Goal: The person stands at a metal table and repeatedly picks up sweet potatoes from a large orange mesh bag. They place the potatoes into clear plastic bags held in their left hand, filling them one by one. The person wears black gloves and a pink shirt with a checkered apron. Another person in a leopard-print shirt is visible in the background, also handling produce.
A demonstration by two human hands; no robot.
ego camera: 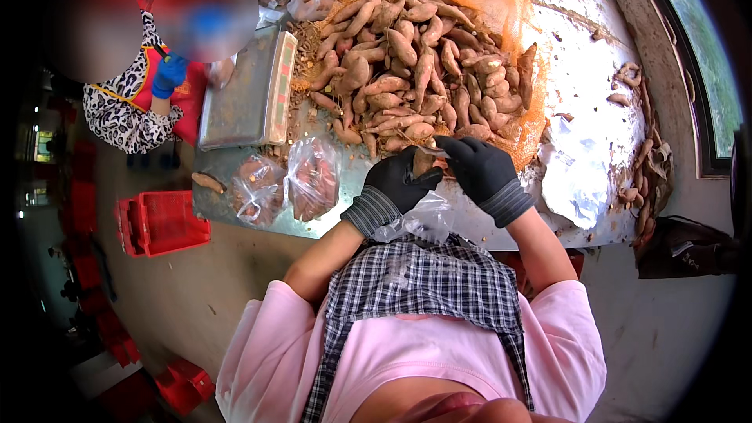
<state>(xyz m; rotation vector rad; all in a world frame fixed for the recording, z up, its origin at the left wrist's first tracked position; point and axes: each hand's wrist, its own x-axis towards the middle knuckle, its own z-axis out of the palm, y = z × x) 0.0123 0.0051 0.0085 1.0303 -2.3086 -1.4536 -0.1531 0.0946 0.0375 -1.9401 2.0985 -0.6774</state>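
Both my hands wear black knit gloves. My left hand (402,179) is closed around a sweet potato (422,162) held upright near the table's front edge. Against the top of that root, my right hand (479,167) holds a small blade (435,152), probably a knife; its handle is hidden in my fingers. Beyond my hands a large heap of sweet potatoes (411,64) lies on an orange mesh sack (511,6). Just below my hands is a clear plastic bag (426,218). Two tied clear bags of sweet potatoes (312,179) (257,191) lie to the left.
A metal-topped scale (239,94) stands at the table's left. Beside it is a co-worker with a blue glove (170,74). A lone sweet potato (208,183) lies near the left edge. Crumpled white plastic (573,173) is at right. Red crates (170,226) stand on the floor.
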